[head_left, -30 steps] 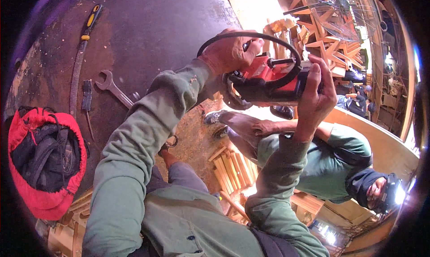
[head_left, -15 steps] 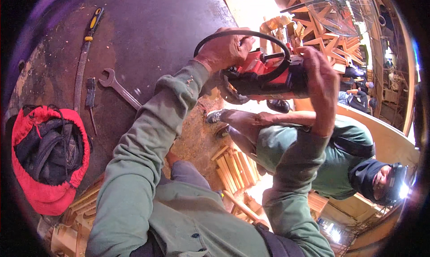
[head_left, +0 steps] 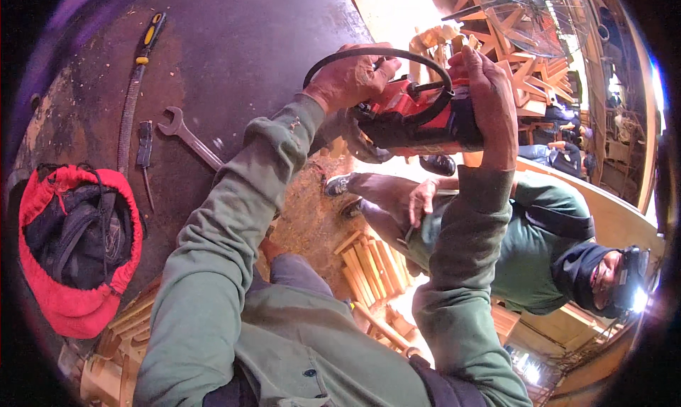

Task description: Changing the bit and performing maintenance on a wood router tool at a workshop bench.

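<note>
Both my hands hold up a red and black corded power tool (head_left: 415,127) in front of me, beside the table edge. My left hand (head_left: 347,77) is closed around its left end, the fingertips partly hidden. My right hand (head_left: 494,102) wraps the right end, with its thumb side toward me. A black cord (head_left: 386,51) loops over the top of the tool and past my left hand. I cannot make out the tool's exact kind.
The dark table (head_left: 234,45) bears an open-ended wrench (head_left: 190,139), a screwdriver (head_left: 145,152) and a long rasp-like tool (head_left: 130,102). A red drawstring bag (head_left: 74,311) lies at its left edge. A co-worker (head_left: 539,244) sits close on the right. Wooden slats (head_left: 372,269) are stacked below.
My right hand has shifted slightly left and up against the tool's end. The tool has moved a little left. The co-worker's hand has come into view beneath it.
</note>
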`<state>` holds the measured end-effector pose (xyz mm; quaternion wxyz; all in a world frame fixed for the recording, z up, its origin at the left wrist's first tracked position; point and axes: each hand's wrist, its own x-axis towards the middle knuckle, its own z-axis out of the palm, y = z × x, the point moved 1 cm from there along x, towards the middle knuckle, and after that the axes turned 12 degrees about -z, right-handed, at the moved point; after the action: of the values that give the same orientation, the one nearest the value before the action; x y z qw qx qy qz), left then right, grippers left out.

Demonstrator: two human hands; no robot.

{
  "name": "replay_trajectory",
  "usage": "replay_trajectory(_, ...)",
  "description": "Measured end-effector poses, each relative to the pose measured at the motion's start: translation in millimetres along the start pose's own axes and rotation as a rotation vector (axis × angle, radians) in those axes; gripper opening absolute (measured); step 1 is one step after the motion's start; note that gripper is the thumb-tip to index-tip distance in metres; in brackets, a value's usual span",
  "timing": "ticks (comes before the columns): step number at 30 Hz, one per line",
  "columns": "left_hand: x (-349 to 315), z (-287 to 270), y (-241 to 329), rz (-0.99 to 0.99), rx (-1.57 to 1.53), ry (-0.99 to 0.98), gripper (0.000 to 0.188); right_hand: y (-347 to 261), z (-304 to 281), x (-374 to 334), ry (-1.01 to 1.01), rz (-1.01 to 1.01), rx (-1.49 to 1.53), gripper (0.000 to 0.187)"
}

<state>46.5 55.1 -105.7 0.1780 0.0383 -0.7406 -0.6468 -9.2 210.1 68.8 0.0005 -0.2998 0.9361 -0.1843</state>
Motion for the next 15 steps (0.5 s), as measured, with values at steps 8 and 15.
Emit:
replay_trajectory(8,-9,-2,28,0.260,-0.025,-0.101,0.027,18,-2,-5,-0.017,0.004,0.082,0.053)
replay_trajectory(15,-10,-5,28,-0.229,-0.385,-0.533,0.031,23,0,-3,-0.032,0.001,0.123,0.055)
